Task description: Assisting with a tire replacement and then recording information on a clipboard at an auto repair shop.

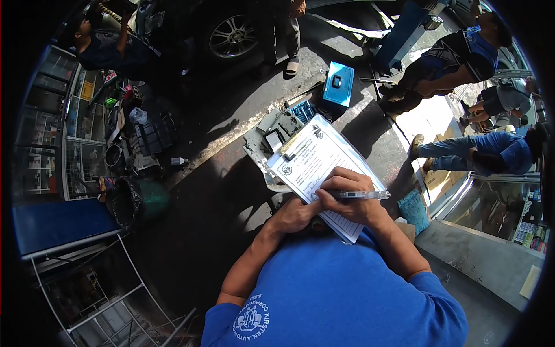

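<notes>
A clipboard with a metal clip lies tilted in front of my chest. On it is a printed white form with lines and round emblems. My left hand is closed at the clipboard's lower left edge, its fingers partly hidden beneath. My right hand rests on the form, with a clear-barrelled pen pinched in its fingers. The pen's back end points right, while its tip is hidden by the hand. Some handwriting shows on the form beside my right fingers.
Beyond the clipboard stand an open grey tool case and a blue metal box. A blue lift post and a car wheel are farther off. Several people are around, one in blue at right. A lined bin stands left.
</notes>
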The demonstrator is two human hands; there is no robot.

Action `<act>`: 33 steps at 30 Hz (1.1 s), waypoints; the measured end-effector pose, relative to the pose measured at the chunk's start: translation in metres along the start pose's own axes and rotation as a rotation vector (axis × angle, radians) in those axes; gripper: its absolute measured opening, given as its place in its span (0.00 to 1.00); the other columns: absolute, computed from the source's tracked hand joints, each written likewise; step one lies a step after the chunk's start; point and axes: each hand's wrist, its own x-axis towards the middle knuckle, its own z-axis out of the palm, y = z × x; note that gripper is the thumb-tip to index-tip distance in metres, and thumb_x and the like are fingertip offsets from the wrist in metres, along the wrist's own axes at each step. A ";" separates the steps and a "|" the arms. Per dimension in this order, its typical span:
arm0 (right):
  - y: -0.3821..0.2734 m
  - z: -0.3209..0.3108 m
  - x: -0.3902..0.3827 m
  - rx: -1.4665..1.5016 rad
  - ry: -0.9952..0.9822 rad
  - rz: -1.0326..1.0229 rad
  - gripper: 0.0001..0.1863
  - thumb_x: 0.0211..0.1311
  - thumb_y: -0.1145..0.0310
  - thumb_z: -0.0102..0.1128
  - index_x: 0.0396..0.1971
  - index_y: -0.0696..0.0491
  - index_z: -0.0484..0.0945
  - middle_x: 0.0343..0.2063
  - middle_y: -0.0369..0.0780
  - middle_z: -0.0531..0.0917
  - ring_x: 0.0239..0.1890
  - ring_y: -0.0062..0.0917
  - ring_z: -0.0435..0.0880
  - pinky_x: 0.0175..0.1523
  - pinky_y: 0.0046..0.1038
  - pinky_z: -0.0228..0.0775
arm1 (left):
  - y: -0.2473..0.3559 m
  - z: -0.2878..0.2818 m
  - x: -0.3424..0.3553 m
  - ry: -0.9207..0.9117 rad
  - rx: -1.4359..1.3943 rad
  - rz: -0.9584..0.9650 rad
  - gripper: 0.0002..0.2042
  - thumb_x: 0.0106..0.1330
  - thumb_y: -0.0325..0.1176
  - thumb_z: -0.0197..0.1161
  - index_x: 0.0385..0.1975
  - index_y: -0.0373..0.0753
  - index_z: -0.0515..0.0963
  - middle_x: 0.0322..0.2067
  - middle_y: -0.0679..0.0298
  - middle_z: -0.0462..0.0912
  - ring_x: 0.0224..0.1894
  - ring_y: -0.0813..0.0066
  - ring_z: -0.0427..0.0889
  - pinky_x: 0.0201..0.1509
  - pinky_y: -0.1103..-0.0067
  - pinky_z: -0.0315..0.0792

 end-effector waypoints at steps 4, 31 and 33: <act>0.000 -0.002 -0.001 0.009 -0.023 -0.001 0.05 0.52 0.70 0.67 0.24 0.54 0.79 0.23 0.38 0.78 0.24 0.29 0.79 0.29 0.28 0.71 | 0.008 0.001 0.002 0.007 -0.063 -0.083 0.18 0.72 0.32 0.51 0.58 0.31 0.67 0.53 0.55 0.74 0.56 0.68 0.73 0.59 0.74 0.67; 0.001 -0.003 0.004 0.004 0.002 0.013 0.06 0.53 0.69 0.66 0.23 0.54 0.78 0.24 0.39 0.77 0.25 0.30 0.80 0.30 0.28 0.72 | 0.021 0.005 0.004 0.084 -0.089 -0.066 0.16 0.65 0.23 0.56 0.53 0.25 0.72 0.52 0.47 0.74 0.56 0.53 0.74 0.60 0.67 0.68; 0.000 -0.003 0.004 -0.021 -0.002 0.005 0.06 0.53 0.69 0.66 0.23 0.54 0.78 0.24 0.39 0.77 0.25 0.29 0.80 0.30 0.28 0.72 | 0.020 0.004 0.002 0.064 -0.038 -0.080 0.16 0.66 0.23 0.56 0.53 0.25 0.72 0.53 0.47 0.73 0.57 0.54 0.73 0.61 0.67 0.67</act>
